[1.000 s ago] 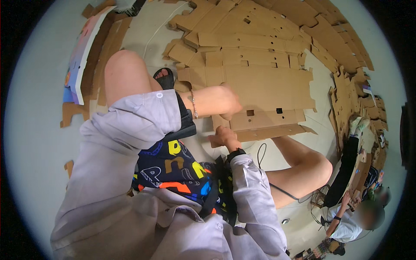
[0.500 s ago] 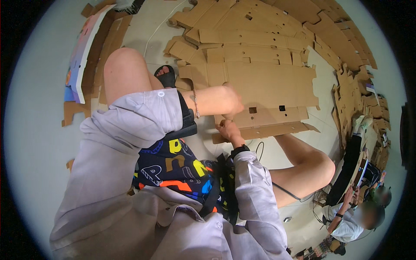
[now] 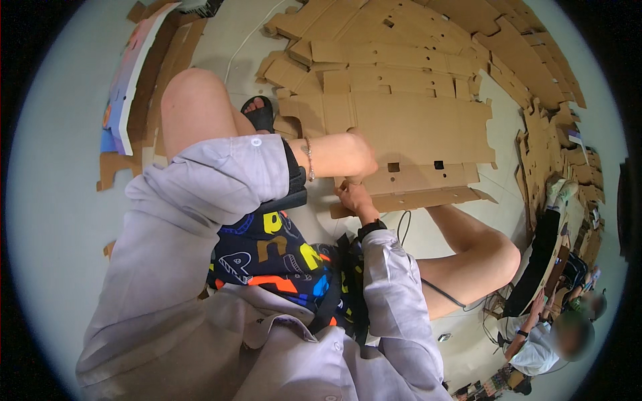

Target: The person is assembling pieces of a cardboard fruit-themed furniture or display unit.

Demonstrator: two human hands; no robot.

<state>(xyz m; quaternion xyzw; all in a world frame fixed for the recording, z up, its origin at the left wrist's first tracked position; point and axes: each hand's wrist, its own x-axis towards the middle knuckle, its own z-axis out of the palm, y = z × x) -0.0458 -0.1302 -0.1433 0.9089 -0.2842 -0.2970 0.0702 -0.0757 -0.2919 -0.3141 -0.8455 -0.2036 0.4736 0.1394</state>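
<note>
Brown flat die-cut cardboard sheet lies on the pale tiled floor, floor's edges not clear to me. More brown flattened cardboard overlaps beyond its far edge. Both hands at the sheet's near-left corner. Left hand: curled, back up, fingertips hidden; can't tell what it grips. Right hand: partly closed over the left end of the narrow brown cardboard flap on the near edge, almost at the left fingertips; can't confirm a firm hold. Handling, my read: light, stiff across the panel, soft at creases, not slippery. Weak spots likely the small square cut-outs. Best hold: plain edge or flap end, thumb over, fingers under.
</note>
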